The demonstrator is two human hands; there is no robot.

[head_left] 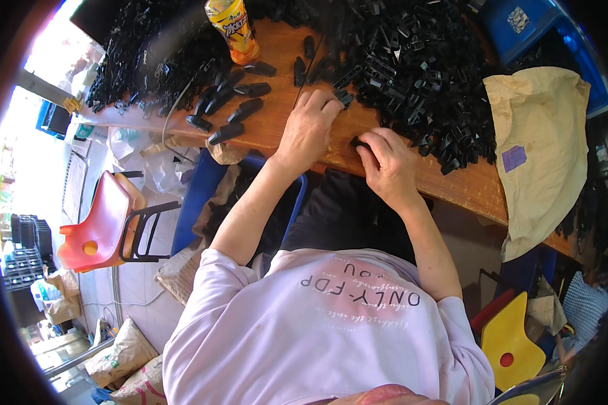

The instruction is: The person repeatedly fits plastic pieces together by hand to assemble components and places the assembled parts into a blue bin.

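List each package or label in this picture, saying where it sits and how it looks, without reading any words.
Drink bottle: far edge of the wooden table, yellow-orange, printed wrapper.
Purple label: on the tan cloth at right, small and squarish.
White sticker: on the blue crate, top right.

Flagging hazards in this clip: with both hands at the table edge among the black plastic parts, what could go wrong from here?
1. The right hand pinches a small black part right at the wooden table's near edge; a slip would likely drop it to the floor.
2. The left hand reaches toward the big heap of black parts; pulling one out might spill others over the edge.
3. The orange bottle stands among the parts and could get knocked over.
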